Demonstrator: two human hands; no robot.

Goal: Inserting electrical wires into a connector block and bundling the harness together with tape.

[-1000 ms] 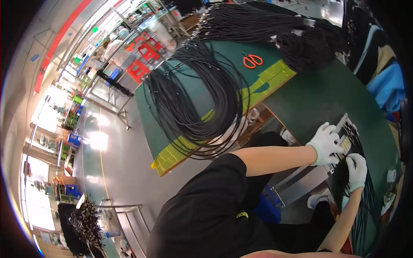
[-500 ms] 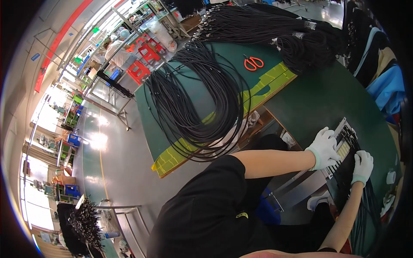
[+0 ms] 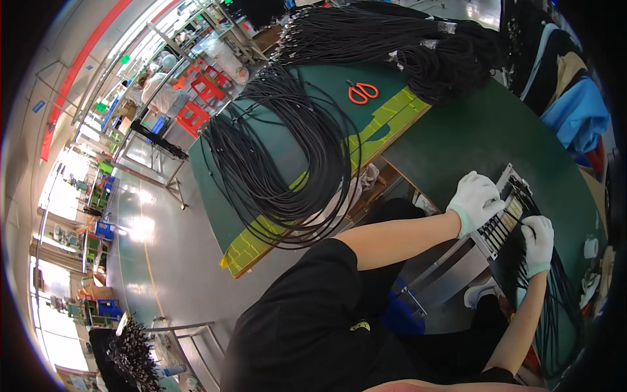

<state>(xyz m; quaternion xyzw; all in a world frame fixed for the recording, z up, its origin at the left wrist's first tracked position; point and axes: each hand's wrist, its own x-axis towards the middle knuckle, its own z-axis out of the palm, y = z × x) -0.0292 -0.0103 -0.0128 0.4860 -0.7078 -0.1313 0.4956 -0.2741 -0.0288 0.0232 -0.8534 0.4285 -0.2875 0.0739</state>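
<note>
A metal fixture [image 3: 484,244] with a row of slots lies on the green table at the right, black cables laid side by side across it and a pale strip in its middle. My left hand [image 3: 479,200], in a white glove, is at the fixture's left side. Its fingers are curled together, and whatever they pinch is too small to make out. On the other side my right hand [image 3: 538,240], gloved too, closes its fingertips on a black cable [image 3: 516,221]. More black cables [image 3: 560,307] trail from there toward the table's near edge.
A looped bundle of black cables [image 3: 326,163] hangs over the edge of the left green table [image 3: 209,176]. Red-handled scissors [image 3: 362,93] lie beyond it, near yellow tape [image 3: 400,111]. Larger cable bundles [image 3: 366,39] are heaped at the back. A tape roll [image 3: 591,247] stands far right.
My left hand has drawn back off the fixture to its left side, baring the cables in the slots. My right hand remains at the right side. The whole view has shifted slightly.
</note>
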